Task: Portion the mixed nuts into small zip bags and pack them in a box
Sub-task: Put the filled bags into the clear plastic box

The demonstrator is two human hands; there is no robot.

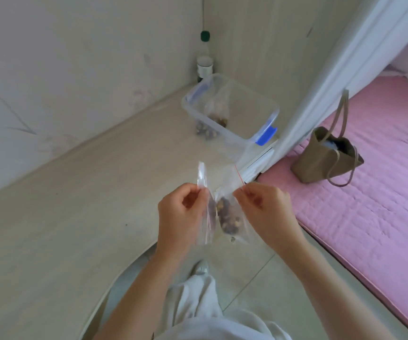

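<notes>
My left hand [182, 212] pinches a small clear zip bag [204, 204] near its top, above the table's front edge. My right hand [266, 207] pinches a second clear zip bag [230, 217] that holds a clump of brown mixed nuts and has a red line along its top. The two bags hang side by side between my hands. At the back of the table stands a clear plastic box [232, 111] with blue lid clips. Inside it lies a bag with nuts [218, 116]. More nuts [206, 133] show by the box's near wall.
A bottle with a green cap [204, 55] stands in the corner behind the box. Flat white items [257, 163] lie at the table's right edge. A tan tote bag [325, 153] sits on a pink mat [382, 192] to the right. A pale table [63, 229] spreads to the left.
</notes>
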